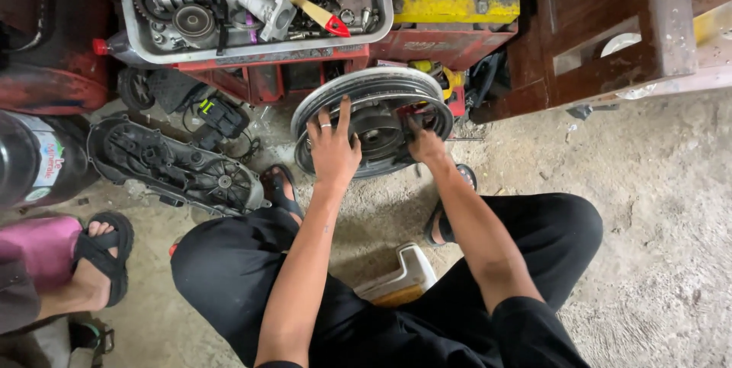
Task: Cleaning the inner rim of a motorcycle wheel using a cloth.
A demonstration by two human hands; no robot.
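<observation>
Two hands work on a wheel rim [366,87] lying at centre frame on the concrete floor [648,208]. The left hand [332,148] rests open, fingers spread, steadying it; the right hand [425,141] curls closed by the hub [379,130], on what I cannot tell. Judging by that, hub work is underway, needing a firm brace.

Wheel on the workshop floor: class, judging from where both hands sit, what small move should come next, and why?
Probably steady the wheel with the left hand while the right hand works at the hub. The left hand lies flat on the rim beside the hub; the right hand's fingers reach between the spokes, and the wheel leans tilted on the concrete floor.
</observation>
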